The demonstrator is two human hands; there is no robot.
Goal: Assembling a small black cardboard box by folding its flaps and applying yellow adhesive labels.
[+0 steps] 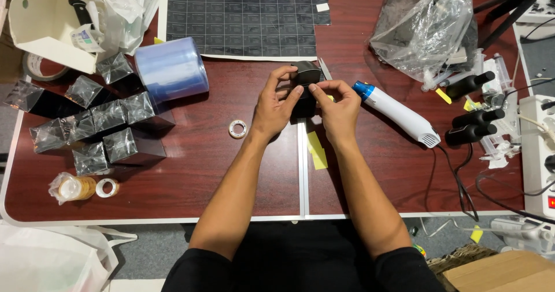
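Both my hands hold a small black box [305, 75] over the middle of the dark red table [191, 170]. My left hand [275, 107] grips its left side, with fingers curled over the top. My right hand [338, 108] pinches its right edge with thumb and forefinger. A pair of scissors [324, 69] pokes out just behind the box. A small roll of clear tape [237, 129] lies left of my left hand.
A white and blue heat gun [399, 114] lies right of my hands. Several film-wrapped black boxes [110, 127] and a roll of clear film [171, 67] sit at left. A dark printed sheet [243, 14] lies behind. Black bottles [471, 124] and cables crowd the right edge.
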